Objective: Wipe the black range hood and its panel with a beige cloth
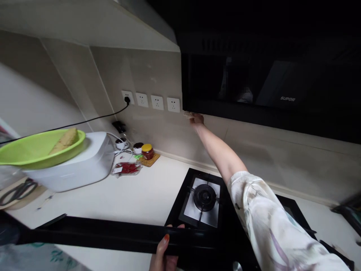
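Observation:
In the lower middle, my left hand (163,254) grips a long black panel (107,231) by its edge, thumb in front and fingertips behind. The panel stretches across the front of the view, over the counter and part of the gas stove (205,197). My right hand (197,119) reaches out to the back wall, just under the lower edge of the black range hood (225,109). Its fingers are closed on a pale, crumpled cloth (188,114), pressed near the wall. The hood's edge partly hides those fingers.
Wall sockets (157,102) line the back wall, one with a black plug and cord. At left, a green basin (39,150) rests on a white appliance (81,169). Beside them are scissors (18,192), packed red chillies (126,168) and a yellow-lidded jar (147,151).

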`<state>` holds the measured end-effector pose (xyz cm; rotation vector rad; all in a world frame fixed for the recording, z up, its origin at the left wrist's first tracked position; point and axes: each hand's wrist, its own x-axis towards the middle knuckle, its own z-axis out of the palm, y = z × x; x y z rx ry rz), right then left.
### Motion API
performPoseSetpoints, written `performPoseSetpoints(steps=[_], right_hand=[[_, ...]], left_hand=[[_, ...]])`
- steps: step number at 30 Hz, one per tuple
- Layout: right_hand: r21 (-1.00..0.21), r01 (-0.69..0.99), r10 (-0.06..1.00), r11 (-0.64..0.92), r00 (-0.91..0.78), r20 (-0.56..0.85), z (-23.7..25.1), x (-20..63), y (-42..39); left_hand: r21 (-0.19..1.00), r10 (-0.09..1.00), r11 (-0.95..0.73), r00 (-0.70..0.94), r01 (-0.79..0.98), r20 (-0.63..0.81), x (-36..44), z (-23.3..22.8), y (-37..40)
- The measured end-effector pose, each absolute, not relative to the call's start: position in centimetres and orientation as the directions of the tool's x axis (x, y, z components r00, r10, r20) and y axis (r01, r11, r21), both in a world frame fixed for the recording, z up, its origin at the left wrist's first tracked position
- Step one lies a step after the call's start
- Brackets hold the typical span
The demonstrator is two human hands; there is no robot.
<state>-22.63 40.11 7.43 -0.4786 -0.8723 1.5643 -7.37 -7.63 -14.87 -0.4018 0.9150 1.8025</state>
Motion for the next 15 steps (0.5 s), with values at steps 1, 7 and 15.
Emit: performPoseSetpoints(steps=[1,7,15], right_hand=[[-0.760,-0.650,0.969,-0.020,-0.201,0.146,7.5,-23.4,39.9],[-0.777,-0.624,0.979,-0.087,-0.198,0.049,7.2,-23.1,40.2],[-0.783,-0.621,0.983,0.031,-0.123,0.137,7.3,-14.1,41.9]], left_hand=[[0.404,0.639,-0.182,-0.420,-0.897,-0.645,-7.6,-14.9,-7.7],[0.398,0.605,-0.204,-0.435,-0.894,-0.667,-8.1,-13.9,-7.6],[0.448,0.564,-0.151,-0.449,-0.881,-0.693,-7.2,-11.7,-6.4]])
